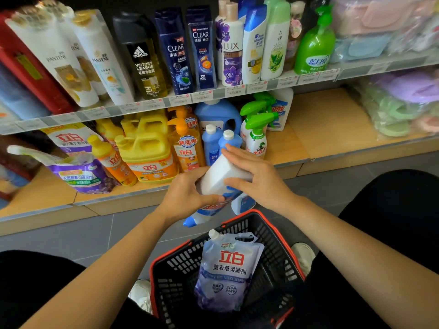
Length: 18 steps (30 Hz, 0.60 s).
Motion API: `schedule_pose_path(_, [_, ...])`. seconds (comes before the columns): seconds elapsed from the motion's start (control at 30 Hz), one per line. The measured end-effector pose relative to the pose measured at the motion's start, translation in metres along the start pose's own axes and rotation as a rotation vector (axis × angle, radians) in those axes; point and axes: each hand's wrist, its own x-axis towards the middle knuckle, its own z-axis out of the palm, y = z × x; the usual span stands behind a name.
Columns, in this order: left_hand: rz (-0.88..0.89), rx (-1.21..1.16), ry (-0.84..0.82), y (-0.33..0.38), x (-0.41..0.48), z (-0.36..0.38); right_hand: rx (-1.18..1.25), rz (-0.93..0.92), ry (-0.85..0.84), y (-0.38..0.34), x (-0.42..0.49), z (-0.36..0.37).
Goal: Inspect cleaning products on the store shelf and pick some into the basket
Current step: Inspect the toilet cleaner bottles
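Plainly this is the inspecting step: at mid-frame both hands hold a bottle (221,176) tilted cap-down, the left hand (187,195) wrapped round its waist, the right hand (256,176) clasping its base. It is smooth, hard white plastic with a blue cap. Next, I judge, it must be lowered beside the soft pouch (228,269) in the mesh basket (178,264).

In front of you the upper shelf (213,93) carries shampoo bottles (177,55) in a row. On the lower wooden shelf (320,119) stand yellow detergent jugs (147,150), blue bottles (210,143) and spray bottles (255,136); a purple pouch (80,174) lies there. The black basket (171,276) stands on the grey floor (95,229).
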Motion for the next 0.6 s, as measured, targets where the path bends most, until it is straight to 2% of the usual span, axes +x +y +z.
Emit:
schedule_pose_path(0.13, [-0.054,-0.012,0.111,0.002,0.002,-0.004,-0.169,-0.158,0.111,0.01,-0.003,0.002])
schedule_pose_path(0.33, [-0.052,-0.021,0.149,0.004,-0.001,-0.009,-0.117,-0.18,0.249,0.01,-0.003,-0.001])
schedule_pose_path(0.43, [-0.045,-0.01,0.148,0.008,-0.004,-0.009,-0.012,-0.036,0.359,0.01,-0.001,-0.008])
schedule_pose_path(0.53, [-0.035,-0.009,0.144,0.011,-0.005,-0.007,0.208,0.198,0.345,0.012,0.004,-0.012])
schedule_pose_path(0.6, [-0.039,-0.014,0.151,0.011,-0.004,-0.006,0.34,0.28,0.325,0.015,0.006,-0.012])
